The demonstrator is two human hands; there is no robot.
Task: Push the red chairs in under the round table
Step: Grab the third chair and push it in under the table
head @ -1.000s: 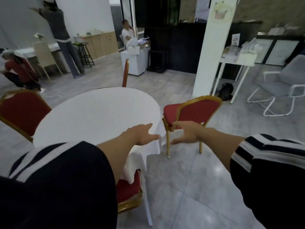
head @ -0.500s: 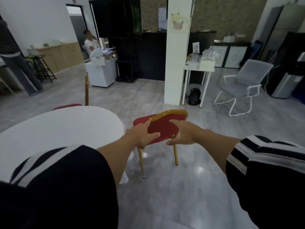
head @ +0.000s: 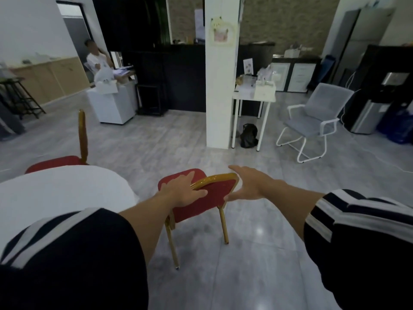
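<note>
Red padded chair with gold metal frame (head: 207, 198) stands at twelve o'clock, left hand (head: 183, 191) flat on its backrest, right hand (head: 248, 186) spread open just beside. Round white-clothed table (head: 55, 198) lies at nine o'clock; bare grey tiled floor (head: 257, 253) opens rightward.

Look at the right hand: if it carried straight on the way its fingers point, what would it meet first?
Probably nothing close: the open right hand points up-left past the gold-framed red chair's backrest, over bare grey floor. Depth is unclear.

Short black sleeves (head: 78, 253) with white stripes, bare forearms, bare hands (head: 183, 193).
</note>
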